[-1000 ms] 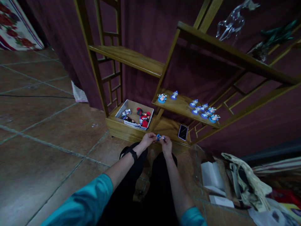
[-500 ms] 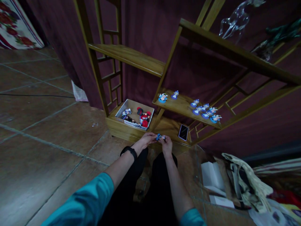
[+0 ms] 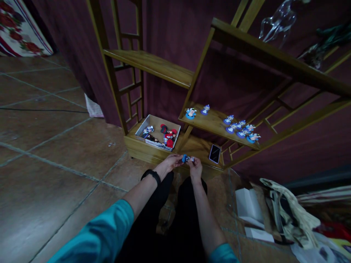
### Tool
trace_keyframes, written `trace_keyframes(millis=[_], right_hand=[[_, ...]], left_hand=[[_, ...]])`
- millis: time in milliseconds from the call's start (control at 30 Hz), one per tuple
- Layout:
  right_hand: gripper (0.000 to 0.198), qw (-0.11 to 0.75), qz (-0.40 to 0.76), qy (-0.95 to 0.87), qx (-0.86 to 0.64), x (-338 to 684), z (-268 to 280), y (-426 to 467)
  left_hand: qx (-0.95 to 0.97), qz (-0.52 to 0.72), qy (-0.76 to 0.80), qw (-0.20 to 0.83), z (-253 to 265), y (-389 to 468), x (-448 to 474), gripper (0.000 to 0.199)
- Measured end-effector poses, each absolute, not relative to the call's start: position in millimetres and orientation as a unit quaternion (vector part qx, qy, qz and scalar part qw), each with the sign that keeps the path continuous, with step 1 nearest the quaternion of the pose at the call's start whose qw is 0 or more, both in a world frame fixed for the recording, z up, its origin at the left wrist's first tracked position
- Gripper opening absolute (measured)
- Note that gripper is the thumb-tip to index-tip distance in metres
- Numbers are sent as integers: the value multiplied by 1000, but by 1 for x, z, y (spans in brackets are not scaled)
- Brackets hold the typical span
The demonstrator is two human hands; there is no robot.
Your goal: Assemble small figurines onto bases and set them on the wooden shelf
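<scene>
Between my two hands, just in front of the shelf's lowest board, is a small figurine (image 3: 188, 159) with a blue base, lying sideways. My left hand (image 3: 173, 161) pinches it at the blue base end. The fingers of my right hand (image 3: 195, 168) close on its other end. Ahead and to the left, a shallow cardboard box (image 3: 156, 145) holds several figurines (image 3: 169, 137), some with red parts. On the raised shelf board (image 3: 211, 122) stand several small figurines (image 3: 231, 128) on blue and purple bases, two of them apart at the left.
A phone (image 3: 214, 153) lies on the lowest board at the right. A glass horse figure (image 3: 280, 21) stands on the upper shelf. White boxes (image 3: 248, 206), a pale cloth bag (image 3: 296, 215) and plastic bags (image 3: 315, 252) lie on the floor at right.
The figurine has turned slightly between my fingers, and more of its blue base shows. Both hands stay in nearly the same place; the view has shifted a little.
</scene>
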State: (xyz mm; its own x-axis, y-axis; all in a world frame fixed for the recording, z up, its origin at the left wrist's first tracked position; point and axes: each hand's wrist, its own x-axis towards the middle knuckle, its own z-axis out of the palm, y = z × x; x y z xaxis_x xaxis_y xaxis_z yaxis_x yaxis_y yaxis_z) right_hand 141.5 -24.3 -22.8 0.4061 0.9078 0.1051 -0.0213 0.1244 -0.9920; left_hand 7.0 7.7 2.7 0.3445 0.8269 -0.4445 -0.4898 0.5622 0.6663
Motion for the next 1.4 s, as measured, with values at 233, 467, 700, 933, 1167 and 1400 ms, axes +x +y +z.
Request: trace_keyframes(millis=[233, 467, 700, 933, 1167, 1400], right_hand=[[31, 612, 356, -421, -567, 139, -25, -24], [31, 607, 348, -428, -573, 139, -28, -24], [30, 580, 313, -462, -593, 141, -33, -23], [26, 536, 243, -515, -623, 141, -25, -29], [26, 481, 203, -557, -646, 138, -13, -35], [26, 479, 209, -559, -643, 141, -16, -31]], left_hand=[[218, 420, 388, 791, 0, 8, 10, 15], [223, 421, 396, 785, -1, 8, 10, 16], [234, 435, 407, 768, -5, 9, 12, 19], [249, 443, 407, 759, -2, 6, 12, 24], [233, 464, 411, 749, 2, 2, 15, 25], [216, 455, 414, 758, -2, 5, 15, 18]])
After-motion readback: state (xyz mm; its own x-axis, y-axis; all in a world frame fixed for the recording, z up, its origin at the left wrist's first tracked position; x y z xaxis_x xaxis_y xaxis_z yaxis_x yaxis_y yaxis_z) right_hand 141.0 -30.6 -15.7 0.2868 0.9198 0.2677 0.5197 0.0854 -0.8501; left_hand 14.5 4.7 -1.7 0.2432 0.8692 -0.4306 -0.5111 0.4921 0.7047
